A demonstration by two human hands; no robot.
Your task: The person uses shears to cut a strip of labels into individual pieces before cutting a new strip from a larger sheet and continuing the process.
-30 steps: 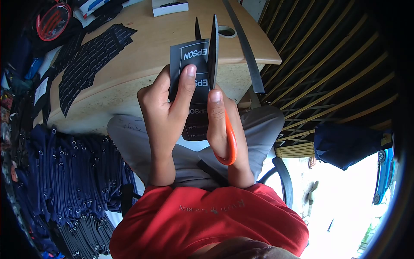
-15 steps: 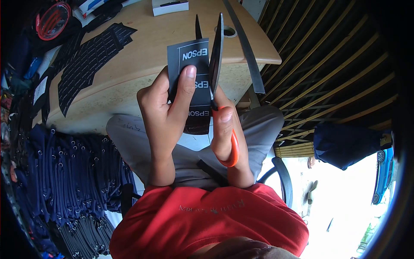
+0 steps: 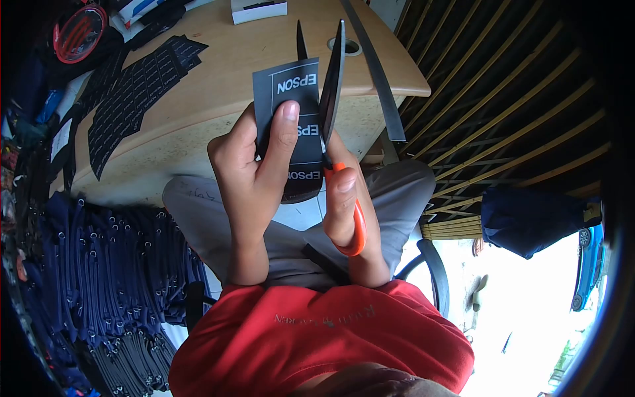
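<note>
A dark strip of printed labels (image 3: 291,78) reading "EPSON" is pinched in my left hand (image 3: 254,159), thumb on its front face. The strip hangs upright, its lower end curving back. My right hand (image 3: 344,198) grips a pair of scissors (image 3: 333,86) by orange handles. The blades are spread and point up; one passes behind the strip with its tip above the top edge, the other stands along the strip's right edge. The fingers of my right hand behind the handles are partly hidden.
On the wooden desk (image 3: 231,59) lie dark printed sheets (image 3: 135,99), a white box (image 3: 259,11) and a long dark strip (image 3: 377,73) over the right edge. Dark blue straps (image 3: 126,264) with metal rings hang at left. A folding slatted gate (image 3: 489,99) stands at right.
Both hands, the label strip and the scissors have shifted very slightly left. The scissor blades stay spread around the strip; little else differs.
</note>
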